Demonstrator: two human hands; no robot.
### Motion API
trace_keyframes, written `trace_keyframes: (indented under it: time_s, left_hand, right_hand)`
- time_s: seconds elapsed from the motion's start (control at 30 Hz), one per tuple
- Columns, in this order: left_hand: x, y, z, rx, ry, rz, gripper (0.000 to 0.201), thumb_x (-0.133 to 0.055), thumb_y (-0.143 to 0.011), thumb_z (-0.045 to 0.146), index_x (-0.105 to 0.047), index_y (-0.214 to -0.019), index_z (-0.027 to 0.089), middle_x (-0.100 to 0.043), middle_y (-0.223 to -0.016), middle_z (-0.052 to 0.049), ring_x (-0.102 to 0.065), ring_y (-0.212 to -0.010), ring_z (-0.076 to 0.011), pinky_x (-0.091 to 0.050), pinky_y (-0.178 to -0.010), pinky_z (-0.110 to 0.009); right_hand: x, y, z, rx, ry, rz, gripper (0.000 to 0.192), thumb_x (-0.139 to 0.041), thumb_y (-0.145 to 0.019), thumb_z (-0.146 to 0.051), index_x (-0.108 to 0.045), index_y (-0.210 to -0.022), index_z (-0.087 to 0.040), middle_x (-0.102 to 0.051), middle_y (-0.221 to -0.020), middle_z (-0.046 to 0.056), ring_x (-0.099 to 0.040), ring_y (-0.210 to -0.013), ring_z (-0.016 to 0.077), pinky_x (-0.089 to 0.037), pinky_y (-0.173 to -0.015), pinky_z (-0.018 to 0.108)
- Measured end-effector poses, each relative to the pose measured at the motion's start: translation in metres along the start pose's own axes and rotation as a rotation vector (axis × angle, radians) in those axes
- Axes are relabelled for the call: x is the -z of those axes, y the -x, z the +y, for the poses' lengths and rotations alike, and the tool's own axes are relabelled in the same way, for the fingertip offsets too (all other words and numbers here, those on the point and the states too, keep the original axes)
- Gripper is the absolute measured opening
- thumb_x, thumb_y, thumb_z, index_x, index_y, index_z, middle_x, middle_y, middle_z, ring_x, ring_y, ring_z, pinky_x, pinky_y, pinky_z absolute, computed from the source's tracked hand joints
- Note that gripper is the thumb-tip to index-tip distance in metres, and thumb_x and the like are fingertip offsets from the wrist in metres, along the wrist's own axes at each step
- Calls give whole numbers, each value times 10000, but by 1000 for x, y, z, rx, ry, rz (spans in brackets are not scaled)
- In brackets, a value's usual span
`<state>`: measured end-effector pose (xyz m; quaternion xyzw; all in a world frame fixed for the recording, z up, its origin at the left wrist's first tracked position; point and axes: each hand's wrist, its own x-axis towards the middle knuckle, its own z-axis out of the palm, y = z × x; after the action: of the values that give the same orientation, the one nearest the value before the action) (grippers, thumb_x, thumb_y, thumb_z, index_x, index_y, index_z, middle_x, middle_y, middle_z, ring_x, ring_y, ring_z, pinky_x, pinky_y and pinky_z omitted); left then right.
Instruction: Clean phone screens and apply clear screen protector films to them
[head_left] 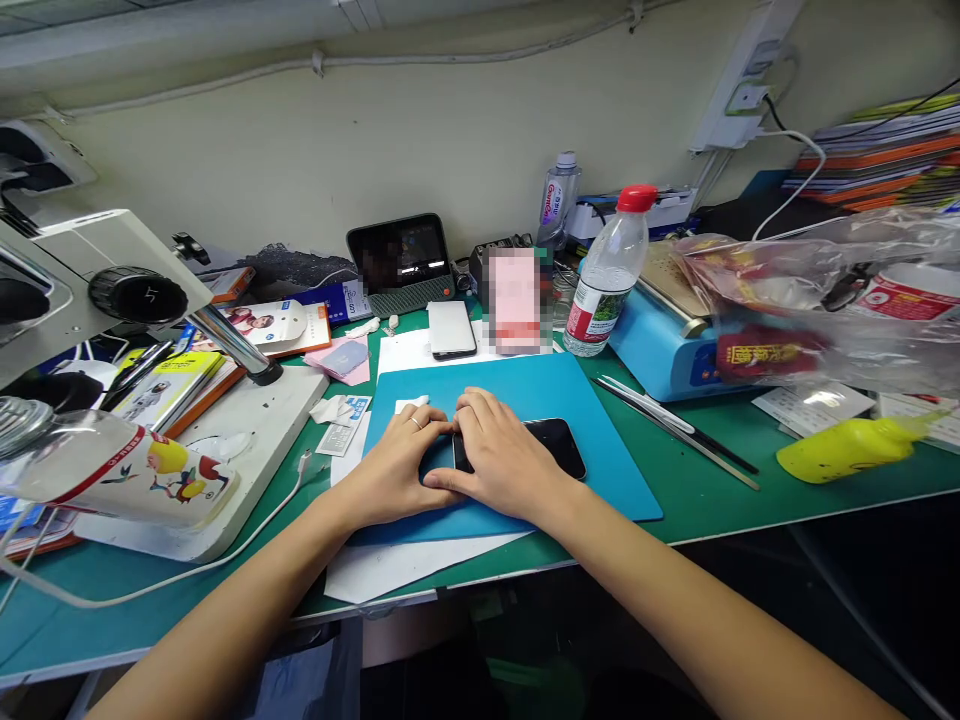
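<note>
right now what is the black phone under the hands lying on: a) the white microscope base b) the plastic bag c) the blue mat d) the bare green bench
c: the black phone lies flat on the blue mat, with the left hand and right hand pressed on its left end.

Lighting: bright, even, from overhead; your desk [712, 490] is well lit, with only soft, short shadows under your hands. Glare: pale sheen on the plastic bag [810, 290] and the water bottle [609, 275]. Distortion: strong wide-angle bending at the edges; the wall line curves. Focus: centre sharp; near corners soft. Below the desk edge: dark.
</note>
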<state>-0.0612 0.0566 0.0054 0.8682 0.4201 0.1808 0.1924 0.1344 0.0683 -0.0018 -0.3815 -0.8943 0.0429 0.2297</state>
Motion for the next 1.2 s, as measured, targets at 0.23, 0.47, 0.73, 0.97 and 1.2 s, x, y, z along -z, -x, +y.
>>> trace_keyframes:
  time_s: [0.23, 0.47, 0.73, 0.97, 1.2]
  left_hand:
    - [0, -1, 0, -11, -23, 22, 561, -774, -770, 427, -592, -1261, 228, -576, -1255, -100, -506, -1154, -316, -414, -1047, -512]
    - [3, -1, 3, -27, -15, 30, 537, -770, -797, 455, -604, -1251, 220, -575, -1226, -100, -497, -1129, -300, -423, -1020, -470]
    - [1, -1, -1, -75, -52, 75, 555, -785, -784, 498, -610, -1215, 195, -593, -1190, -104, -528, -1084, -283, -430, -983, -449]
    - [0, -1, -3, -96, -64, 88, 552, -762, -799, 526, -598, -1210, 197, -606, -1187, -105, -534, -1078, -291, -431, -963, -449]
    - [-2, -1, -7, -97, -30, 111, 539, -779, -783, 507, -577, -1184, 209, -623, -1123, -84, -546, -1037, -290, -430, -925, -447]
  right_hand:
    - [2, 0, 0, 13, -12, 8, 605, -606, -858, -659, -594, -1121, -114, -608, -1233, 234, -504, -1277, 383, -474, -1014, 577]
    - [1, -2, -1, 23, 16, 18, 576, -606, -871, -639, -584, -1091, -107, -601, -1189, 218, -527, -1201, 367, -494, -964, 521]
    - [3, -2, -3, 22, 31, 17, 557, -578, -897, -627, -591, -1061, -95, -613, -1037, 154, -537, -979, 301, -494, -865, 451]
    - [1, -2, -3, 43, 57, 9, 528, -555, -921, -605, -595, -1077, -101, -614, -1036, 161, -531, -969, 305, -472, -859, 450]
    - [4, -1, -4, 71, 32, 29, 422, -499, -963, -571, -583, -1024, -162, -626, -1018, 148, -534, -950, 302, -451, -859, 447]
